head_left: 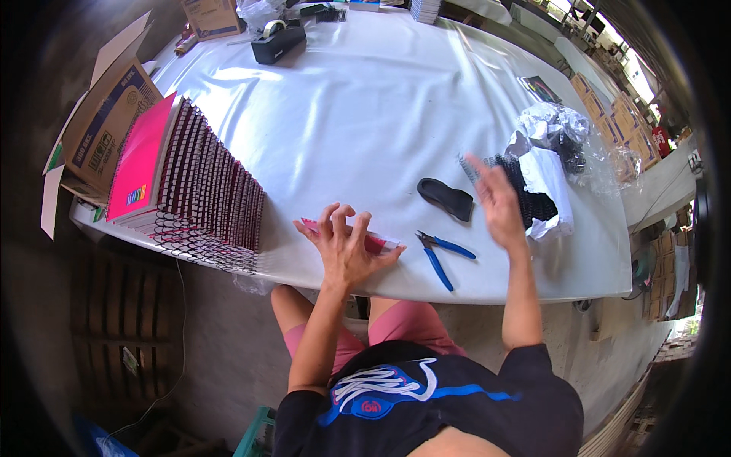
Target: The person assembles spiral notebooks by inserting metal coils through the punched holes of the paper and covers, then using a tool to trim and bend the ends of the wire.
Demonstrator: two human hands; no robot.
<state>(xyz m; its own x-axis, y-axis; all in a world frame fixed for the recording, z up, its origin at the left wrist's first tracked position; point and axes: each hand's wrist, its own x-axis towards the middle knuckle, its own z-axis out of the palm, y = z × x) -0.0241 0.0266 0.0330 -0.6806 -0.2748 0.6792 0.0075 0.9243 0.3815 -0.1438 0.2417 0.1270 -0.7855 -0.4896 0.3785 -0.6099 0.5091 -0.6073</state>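
Observation:
My left hand is at the table's near edge, its fingers spanning a small pink-covered notebook seen nearly edge-on. Most of that notebook lies behind the fingers. Over to the right, my right hand is raised beside a bundle of black spiral binding coils partly wrapped in white paper. A dark, thin coil shows at its fingertips and seems to be pinched there, though motion blurs it. Between the hands lie blue-handled cutting pliers and a black oblong object.
A tall stack of pink spiral notebooks stands at the left beside an open cardboard box. At the back sits a black tape dispenser. Crumpled clear plastic lies at the right. White sheeting covers the table.

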